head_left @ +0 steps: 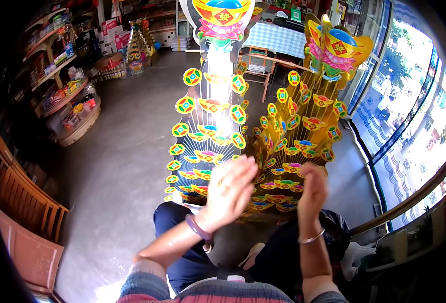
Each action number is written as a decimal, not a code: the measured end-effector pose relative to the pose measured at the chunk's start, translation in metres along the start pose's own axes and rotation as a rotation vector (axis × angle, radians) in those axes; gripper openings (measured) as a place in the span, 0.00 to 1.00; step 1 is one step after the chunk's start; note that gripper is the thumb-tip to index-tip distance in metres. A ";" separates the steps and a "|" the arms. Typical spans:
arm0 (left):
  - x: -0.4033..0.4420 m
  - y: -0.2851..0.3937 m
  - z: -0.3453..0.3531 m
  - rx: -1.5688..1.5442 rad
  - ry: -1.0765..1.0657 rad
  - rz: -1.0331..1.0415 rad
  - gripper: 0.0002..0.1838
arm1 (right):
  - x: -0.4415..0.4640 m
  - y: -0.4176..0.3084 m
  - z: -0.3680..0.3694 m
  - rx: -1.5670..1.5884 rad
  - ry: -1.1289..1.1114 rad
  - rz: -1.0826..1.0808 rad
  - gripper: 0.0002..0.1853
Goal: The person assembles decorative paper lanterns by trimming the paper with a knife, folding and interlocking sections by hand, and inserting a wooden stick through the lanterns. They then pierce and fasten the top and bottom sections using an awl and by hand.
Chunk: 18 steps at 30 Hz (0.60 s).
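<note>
Your left hand (231, 189) is flat, fingers extended; your curved right hand (314, 189) is blurred, so I cannot tell whether it pinches anything. Just beyond stand a glossy silvery panel (209, 144) and a golden panel (304, 146), studded with round and boat-shaped cutouts (314, 123).

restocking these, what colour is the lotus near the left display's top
Pink; the lotus shows best in the head view.

Site: a shop, by its stock.
Curved shelves (81, 127) of small packaged goods (74, 87) at left; pink-and-white boxes (111, 38) stacked farther back.
</note>
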<state>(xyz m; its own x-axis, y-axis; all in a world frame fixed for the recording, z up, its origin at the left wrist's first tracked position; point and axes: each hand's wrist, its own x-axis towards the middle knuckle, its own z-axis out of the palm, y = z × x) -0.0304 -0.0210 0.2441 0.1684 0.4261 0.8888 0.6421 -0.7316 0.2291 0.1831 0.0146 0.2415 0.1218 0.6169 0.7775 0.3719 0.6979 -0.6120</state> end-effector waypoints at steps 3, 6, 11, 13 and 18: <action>-0.056 0.031 0.035 -0.152 -0.259 -0.034 0.36 | -0.090 -0.025 0.037 1.097 -0.188 1.009 0.33; -0.116 0.049 0.058 -0.280 -0.323 -0.181 0.36 | -0.125 -0.018 0.045 1.312 -0.373 1.042 0.44; -0.155 0.067 0.055 -0.212 -0.497 -0.138 0.32 | -0.153 -0.006 0.017 1.369 -0.116 1.108 0.42; -0.155 0.075 0.051 -0.054 -0.542 -0.100 0.27 | -0.159 -0.004 0.001 1.411 -0.044 1.079 0.41; -0.167 0.069 0.059 0.135 -0.391 -0.181 0.17 | -0.151 0.014 -0.071 1.350 0.116 0.775 0.35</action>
<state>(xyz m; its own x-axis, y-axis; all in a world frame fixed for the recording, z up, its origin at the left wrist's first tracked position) 0.0298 -0.1116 0.0886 0.2973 0.7290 0.6166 0.7745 -0.5618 0.2908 0.2350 -0.0945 0.1258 -0.0230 0.9816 0.1897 -0.8765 0.0714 -0.4760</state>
